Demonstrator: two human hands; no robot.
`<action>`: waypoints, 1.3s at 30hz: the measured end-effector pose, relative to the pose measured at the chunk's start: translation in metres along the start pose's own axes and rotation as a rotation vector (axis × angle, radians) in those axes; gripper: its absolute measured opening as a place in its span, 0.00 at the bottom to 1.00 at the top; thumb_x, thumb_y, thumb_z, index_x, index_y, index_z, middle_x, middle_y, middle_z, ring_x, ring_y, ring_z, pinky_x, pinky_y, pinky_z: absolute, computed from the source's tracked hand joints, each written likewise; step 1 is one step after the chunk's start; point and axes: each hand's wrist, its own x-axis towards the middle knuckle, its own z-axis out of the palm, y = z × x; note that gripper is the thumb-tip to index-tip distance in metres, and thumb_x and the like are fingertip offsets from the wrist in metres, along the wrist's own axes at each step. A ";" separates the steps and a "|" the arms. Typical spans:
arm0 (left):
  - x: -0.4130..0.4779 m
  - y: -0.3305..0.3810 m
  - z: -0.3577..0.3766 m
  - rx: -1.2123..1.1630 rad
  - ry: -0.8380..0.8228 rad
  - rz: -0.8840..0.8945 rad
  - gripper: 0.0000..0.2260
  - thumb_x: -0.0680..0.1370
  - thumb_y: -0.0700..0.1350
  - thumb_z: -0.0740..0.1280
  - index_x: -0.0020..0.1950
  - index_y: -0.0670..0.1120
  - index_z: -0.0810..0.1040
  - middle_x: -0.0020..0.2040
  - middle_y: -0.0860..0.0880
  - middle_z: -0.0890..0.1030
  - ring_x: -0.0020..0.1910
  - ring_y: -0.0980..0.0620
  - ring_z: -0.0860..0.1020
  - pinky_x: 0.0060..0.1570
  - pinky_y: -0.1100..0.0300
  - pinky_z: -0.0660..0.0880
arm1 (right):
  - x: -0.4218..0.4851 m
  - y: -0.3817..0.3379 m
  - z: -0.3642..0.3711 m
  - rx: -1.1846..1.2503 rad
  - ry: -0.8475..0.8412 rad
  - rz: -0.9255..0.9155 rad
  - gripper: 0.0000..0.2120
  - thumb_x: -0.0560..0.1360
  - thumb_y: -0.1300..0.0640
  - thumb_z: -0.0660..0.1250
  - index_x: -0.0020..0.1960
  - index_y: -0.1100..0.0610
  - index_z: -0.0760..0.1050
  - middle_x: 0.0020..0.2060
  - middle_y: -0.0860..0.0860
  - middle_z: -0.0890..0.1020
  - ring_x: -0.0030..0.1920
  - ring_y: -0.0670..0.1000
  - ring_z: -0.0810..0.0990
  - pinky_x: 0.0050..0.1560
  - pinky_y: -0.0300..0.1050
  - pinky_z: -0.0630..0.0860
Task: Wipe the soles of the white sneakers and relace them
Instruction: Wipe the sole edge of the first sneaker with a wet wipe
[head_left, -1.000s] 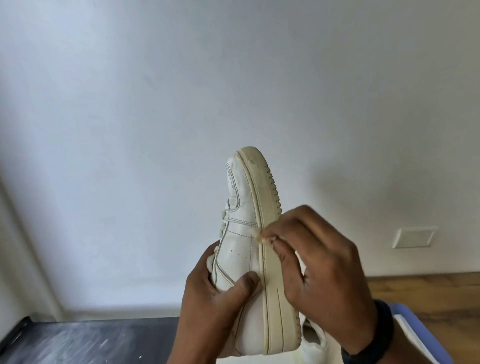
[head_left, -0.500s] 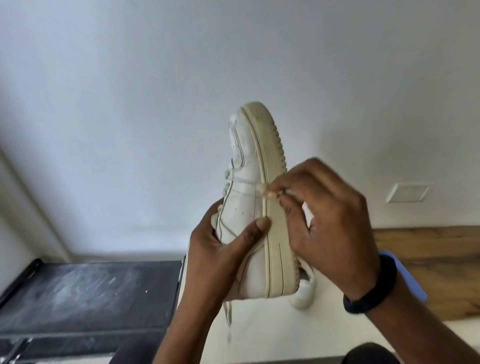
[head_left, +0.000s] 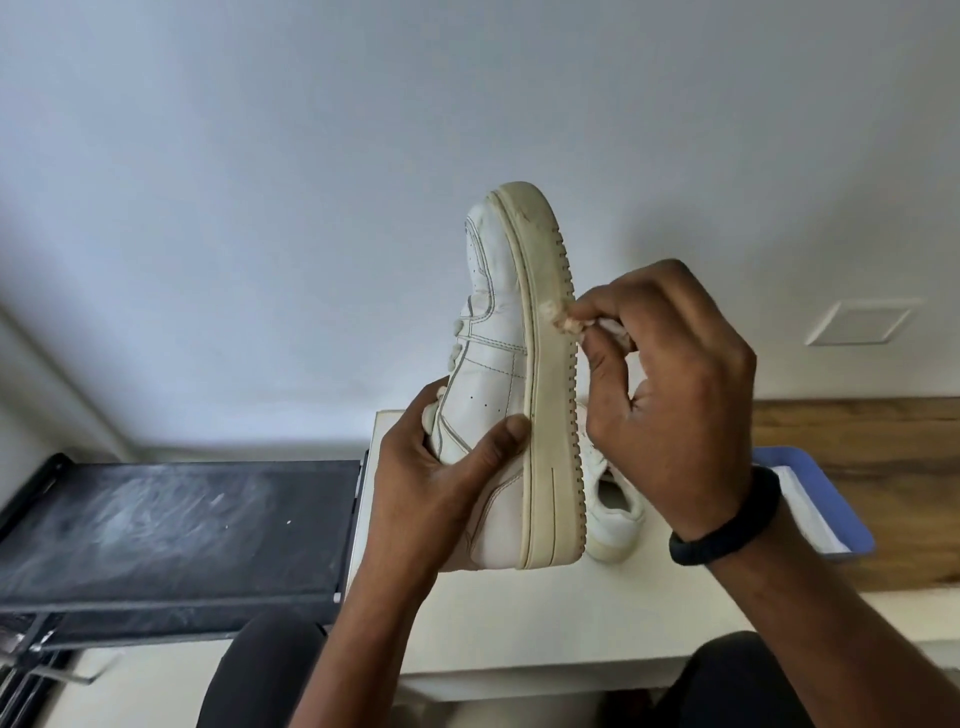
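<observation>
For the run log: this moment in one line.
left hand grips sneaker toe-up | right hand pinches wad against sole edge | second sneaker on table

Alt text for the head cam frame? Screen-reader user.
A left hand holds a white sneaker toe-up while the right hand pinches a small crumpled wad against its yellowed sole edge. A second white sneaker lies on the white table behind, a blue tray farther right.
</observation>
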 end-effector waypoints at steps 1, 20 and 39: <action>0.002 -0.005 -0.001 0.003 0.000 -0.012 0.17 0.69 0.54 0.78 0.55 0.53 0.82 0.46 0.51 0.87 0.45 0.52 0.86 0.41 0.62 0.80 | -0.002 0.002 0.006 0.009 0.004 0.011 0.06 0.75 0.70 0.67 0.46 0.63 0.81 0.44 0.55 0.80 0.43 0.48 0.79 0.46 0.32 0.73; 0.019 -0.046 -0.007 -0.037 -0.071 -0.059 0.17 0.66 0.55 0.81 0.53 0.55 0.84 0.44 0.50 0.88 0.42 0.53 0.86 0.40 0.62 0.80 | -0.040 0.013 0.036 0.041 -0.272 -0.021 0.07 0.75 0.69 0.68 0.50 0.60 0.82 0.44 0.54 0.80 0.42 0.54 0.80 0.42 0.49 0.79; 0.018 -0.053 -0.012 -0.002 -0.082 -0.019 0.14 0.69 0.49 0.79 0.53 0.52 0.83 0.44 0.53 0.87 0.42 0.56 0.85 0.41 0.65 0.80 | -0.017 0.019 0.026 -0.056 -0.206 -0.118 0.10 0.74 0.72 0.68 0.46 0.61 0.84 0.43 0.56 0.81 0.37 0.56 0.79 0.38 0.50 0.78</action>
